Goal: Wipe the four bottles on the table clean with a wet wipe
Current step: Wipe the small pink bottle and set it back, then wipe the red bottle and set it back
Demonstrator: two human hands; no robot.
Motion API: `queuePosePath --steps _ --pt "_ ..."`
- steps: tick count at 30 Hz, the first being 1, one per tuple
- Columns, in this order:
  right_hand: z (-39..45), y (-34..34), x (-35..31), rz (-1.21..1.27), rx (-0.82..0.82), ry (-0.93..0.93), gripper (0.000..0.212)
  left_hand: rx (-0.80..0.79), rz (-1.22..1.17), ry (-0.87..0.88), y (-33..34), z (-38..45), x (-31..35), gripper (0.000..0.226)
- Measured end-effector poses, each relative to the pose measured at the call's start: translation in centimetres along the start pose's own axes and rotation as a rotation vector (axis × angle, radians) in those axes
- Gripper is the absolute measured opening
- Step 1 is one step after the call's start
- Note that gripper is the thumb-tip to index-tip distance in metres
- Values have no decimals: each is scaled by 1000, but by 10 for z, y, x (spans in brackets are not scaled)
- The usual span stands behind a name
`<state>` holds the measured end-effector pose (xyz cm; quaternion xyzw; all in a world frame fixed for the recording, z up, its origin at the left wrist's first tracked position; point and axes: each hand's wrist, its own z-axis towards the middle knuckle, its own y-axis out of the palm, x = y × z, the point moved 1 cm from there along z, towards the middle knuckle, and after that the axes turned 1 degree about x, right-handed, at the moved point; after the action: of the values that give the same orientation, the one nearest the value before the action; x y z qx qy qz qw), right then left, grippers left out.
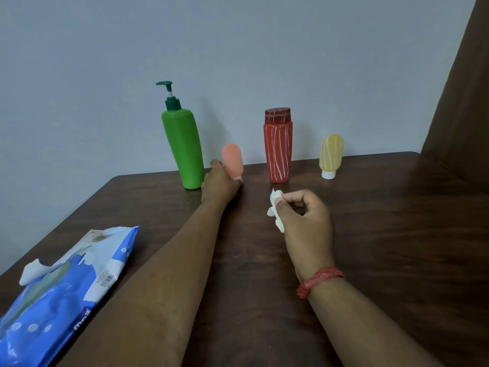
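Dark wooden table (370, 234), grey wall: reaching for the second bottle in the row.
Left hand (221, 182) gripping peach tube (232, 161) beside green pump bottle (182, 147); right hand (304, 215) pinching crumpled wet wipe (275, 207), probably wiping next.
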<state>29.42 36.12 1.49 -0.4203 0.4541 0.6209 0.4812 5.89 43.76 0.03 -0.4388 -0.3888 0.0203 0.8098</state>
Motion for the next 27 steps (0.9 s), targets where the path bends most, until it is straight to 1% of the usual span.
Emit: queuePosePath --steps 13,20,24,26,27 --pt "1 0 0 0 -4 22 11 -1 -38 -5 -3 -5 2 62" --pt "3 -2 -1 7 8 30 7 15 -129 -49 -6 -18 3 44" --pt "5 -4 0 28 46 69 5 -127 -159 39 -6 -45 16 27" --pt "7 -3 3 35 85 86 3 -198 -233 97 -4 -58 25 28" --pt "8 -3 4 48 102 91 4 -220 -256 119 -1 -61 31 32"
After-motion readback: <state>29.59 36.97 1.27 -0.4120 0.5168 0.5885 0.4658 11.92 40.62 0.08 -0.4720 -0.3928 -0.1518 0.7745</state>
